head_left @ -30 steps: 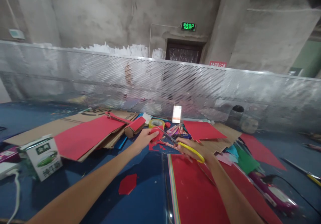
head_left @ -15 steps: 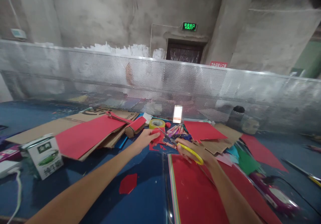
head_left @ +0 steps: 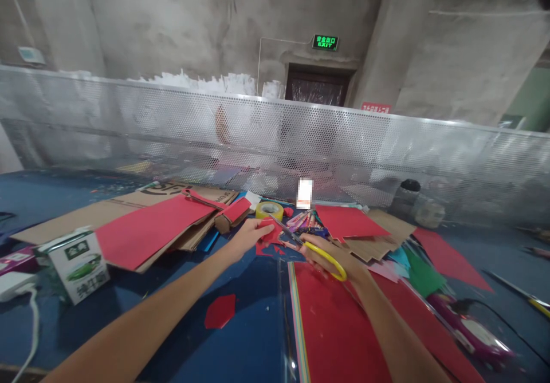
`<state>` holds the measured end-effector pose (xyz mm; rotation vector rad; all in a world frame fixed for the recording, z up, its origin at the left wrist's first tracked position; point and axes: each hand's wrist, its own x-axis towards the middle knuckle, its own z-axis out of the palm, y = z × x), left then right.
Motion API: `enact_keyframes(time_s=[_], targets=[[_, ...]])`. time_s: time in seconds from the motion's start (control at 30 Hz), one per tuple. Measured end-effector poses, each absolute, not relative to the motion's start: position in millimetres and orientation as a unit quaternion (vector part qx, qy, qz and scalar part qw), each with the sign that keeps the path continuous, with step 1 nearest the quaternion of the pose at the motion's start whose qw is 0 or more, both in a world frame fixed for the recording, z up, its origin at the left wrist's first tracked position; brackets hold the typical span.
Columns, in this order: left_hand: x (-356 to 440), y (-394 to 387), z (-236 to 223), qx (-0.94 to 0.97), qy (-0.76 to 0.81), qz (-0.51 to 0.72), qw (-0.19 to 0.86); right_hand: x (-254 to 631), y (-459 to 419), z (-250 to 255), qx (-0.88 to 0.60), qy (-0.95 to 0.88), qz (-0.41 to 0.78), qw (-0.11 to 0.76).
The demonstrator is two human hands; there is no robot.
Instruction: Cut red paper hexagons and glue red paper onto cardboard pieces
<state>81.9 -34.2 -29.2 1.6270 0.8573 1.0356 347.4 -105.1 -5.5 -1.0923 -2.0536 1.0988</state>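
My left hand (head_left: 249,238) pinches a small piece of red paper (head_left: 271,232) between thumb and fingers. In my right hand (head_left: 324,251) is a pair of scissors (head_left: 323,257) with yellow handles, its blades pointing left at the paper's right edge. Whether the blades touch the paper I cannot tell. Red paper scraps (head_left: 264,249) lie just below the held piece. A red paper hexagon (head_left: 220,311) rests on the blue table nearer to me. Under my right forearm lies a stack of coloured paper (head_left: 335,326) with a red sheet on top.
Behind my hands are a roll of yellow tape (head_left: 270,210) and several crayons (head_left: 303,220). Red-covered cardboard (head_left: 154,231) and a milk carton (head_left: 77,265) stand left. To the right are a purple glue gun (head_left: 468,328) and green paper (head_left: 423,271). A perforated metal screen (head_left: 172,125) borders the back.
The red paper in my left hand has tilted slightly, and the scissors have shifted a little against it. Both hands keep their holds; the view has moved slightly.
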Motion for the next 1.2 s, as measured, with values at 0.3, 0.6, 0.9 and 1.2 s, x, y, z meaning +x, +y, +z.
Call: enact_keyframes(time_s=[0.3,0.6,0.9,1.2], targets=[[91.4,-53.5,-21.3,0.733,0.296,0.311,0.527,332.1,-85.6,-14.6,-0.423,-0.706,0.442,0.356],[98.6,-57.3,-28.5,0.768,0.301,0.290,0.486,310.5,-85.9,-16.2,-0.383,-0.698,0.448,0.406],[110.5,-62.3,-30.8,0.688,0.316,0.399,0.517,301.4,-85.7,-14.2,-0.363,-0.631,0.440,0.526],[99.4,-52.2,-20.9,0.635,0.338,0.495,0.487,312.3,-84.0,-12.5,-0.395,-0.663,0.440,0.459]])
